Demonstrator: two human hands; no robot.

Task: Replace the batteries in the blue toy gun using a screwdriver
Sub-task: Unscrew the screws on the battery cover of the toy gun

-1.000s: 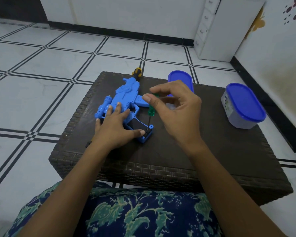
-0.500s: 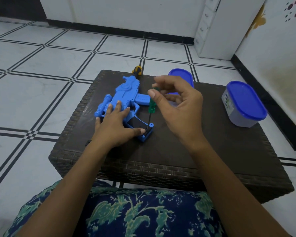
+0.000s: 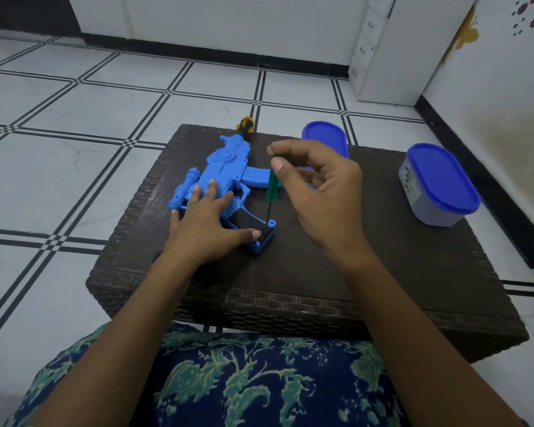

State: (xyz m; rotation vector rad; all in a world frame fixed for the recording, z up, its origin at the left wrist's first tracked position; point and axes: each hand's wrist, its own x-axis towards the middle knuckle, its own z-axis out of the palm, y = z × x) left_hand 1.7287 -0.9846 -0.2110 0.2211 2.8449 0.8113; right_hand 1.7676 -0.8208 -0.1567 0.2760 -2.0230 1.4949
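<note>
Now the right hand [image 3: 318, 198] has re-pinched the screwdriver [image 3: 273, 186] higher, tip still at the grip's base. The left hand [image 3: 204, 223], fingers flat, pins the gun [image 3: 228, 167] to the table [image 3: 383, 272]: probably mid-unscrewing.

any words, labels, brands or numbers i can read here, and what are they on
No text here is legible.
container label: greenish print on the side wall, too small and blurred to read.
blue toy gun: moulded patterns only, no lettering that can be made out.
</note>
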